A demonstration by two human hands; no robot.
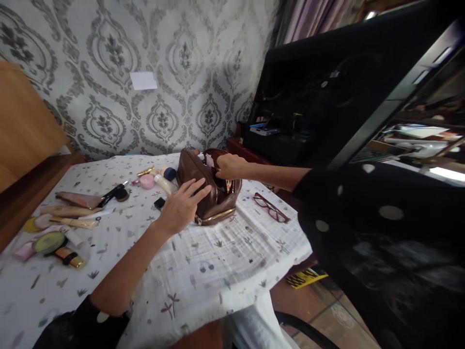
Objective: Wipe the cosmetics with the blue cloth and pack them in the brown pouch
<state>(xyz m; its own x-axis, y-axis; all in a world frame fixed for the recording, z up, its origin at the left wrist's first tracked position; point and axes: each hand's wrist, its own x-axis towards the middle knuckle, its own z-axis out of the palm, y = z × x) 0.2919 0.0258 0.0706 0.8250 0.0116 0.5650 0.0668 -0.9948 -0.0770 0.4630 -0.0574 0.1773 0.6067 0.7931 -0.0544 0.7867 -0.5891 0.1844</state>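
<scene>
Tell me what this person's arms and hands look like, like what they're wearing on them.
The left hand and right hand are bare, with no gloves. The left sleeve and right sleeve are black with pale, roundish spots, and both stop well short of the hand.

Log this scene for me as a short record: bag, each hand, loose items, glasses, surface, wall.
Bag: brown bag, unzipped, standing on the cloth
Left hand: left hand, fingers spread against the bag's side
Right hand: right hand, at the bag's opening; whether it grips anything is hidden
Loose items: left of the bag, including a pink jar and a pale tube
Glasses: dark-red glasses, right of the bag
Surface: white printed cloth
Wall: patterned wallpaper with a white card
</scene>
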